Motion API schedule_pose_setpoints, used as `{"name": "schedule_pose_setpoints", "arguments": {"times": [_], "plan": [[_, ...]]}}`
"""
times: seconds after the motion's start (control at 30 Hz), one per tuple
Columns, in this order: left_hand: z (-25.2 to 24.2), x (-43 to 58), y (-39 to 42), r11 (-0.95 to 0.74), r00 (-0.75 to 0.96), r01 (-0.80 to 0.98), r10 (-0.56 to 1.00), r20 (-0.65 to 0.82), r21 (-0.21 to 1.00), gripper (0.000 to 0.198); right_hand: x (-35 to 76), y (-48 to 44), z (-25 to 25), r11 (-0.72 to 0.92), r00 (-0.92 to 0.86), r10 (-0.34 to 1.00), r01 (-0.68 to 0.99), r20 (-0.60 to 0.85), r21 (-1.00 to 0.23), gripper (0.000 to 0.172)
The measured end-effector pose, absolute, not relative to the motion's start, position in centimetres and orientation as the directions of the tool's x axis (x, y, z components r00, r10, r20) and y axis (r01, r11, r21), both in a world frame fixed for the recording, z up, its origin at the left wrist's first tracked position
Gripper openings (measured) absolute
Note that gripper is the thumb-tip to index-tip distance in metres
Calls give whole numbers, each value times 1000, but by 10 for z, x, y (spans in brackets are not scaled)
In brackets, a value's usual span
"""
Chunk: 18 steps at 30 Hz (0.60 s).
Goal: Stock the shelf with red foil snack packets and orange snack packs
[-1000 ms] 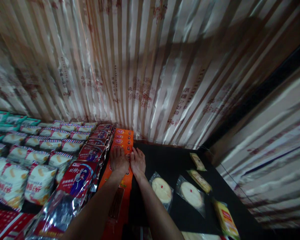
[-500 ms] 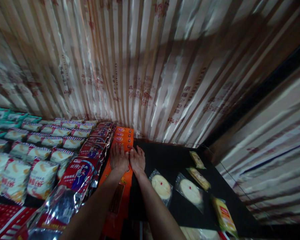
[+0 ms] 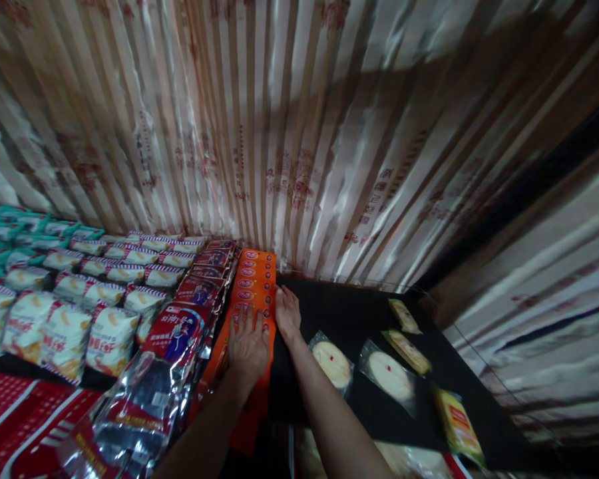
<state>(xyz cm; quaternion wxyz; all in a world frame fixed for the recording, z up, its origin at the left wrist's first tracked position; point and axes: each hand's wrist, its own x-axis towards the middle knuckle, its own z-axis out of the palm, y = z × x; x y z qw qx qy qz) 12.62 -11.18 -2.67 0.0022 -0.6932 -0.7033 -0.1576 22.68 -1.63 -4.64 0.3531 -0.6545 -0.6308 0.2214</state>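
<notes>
A column of overlapping orange packets (image 3: 253,283) lies on the black surface. My left hand (image 3: 248,342) rests flat on the packets, palm down with its fingers spread. Along their right edge is my right hand (image 3: 287,313), on its side with the fingers extended and the thumb side up; it grips nothing. Just left of the orange packets, dark red and silver packets (image 3: 180,329) overlap in a row.
White snack bags (image 3: 110,338) stand in rows at the left, with green packs (image 3: 24,229) behind. Round wrapped items (image 3: 332,364) and yellow packs (image 3: 459,426) lie on the black shelf (image 3: 349,299) to the right. A striped curtain (image 3: 299,133) hangs behind.
My left hand has slid back toward me along the orange packets. My right hand has moved off their top to the right edge. The view has shifted slightly left.
</notes>
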Motion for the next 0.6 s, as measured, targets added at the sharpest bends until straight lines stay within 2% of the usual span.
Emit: {"name": "schedule_pose_setpoints", "arguments": {"times": [0.17, 0.3, 0.4, 0.53, 0.6], "plan": [[-29, 127, -112, -22, -32, 974, 972, 233, 226, 48, 237, -20, -31, 20, 162, 978, 552, 131, -834, 60], [-32, 128, -112, -8, -45, 973, 974, 222, 230, 48, 236, -29, -34, 25, 220, 958, 573, 182, -819, 45], [-32, 129, -113, -2, -52, 972, 973, 224, 234, 47, 232, -39, -42, 14, 215, 955, 650, 202, -760, 40], [-29, 129, -114, 4, -60, 974, 967, 246, 225, 47, 227, -50, -49, -1, 170, 960, 794, 221, -608, 40], [-29, 129, -114, 6, -66, 972, 966, 250, 235, 46, 226, -53, -50, 0, 150, 966, 818, 213, -575, 41]]}}
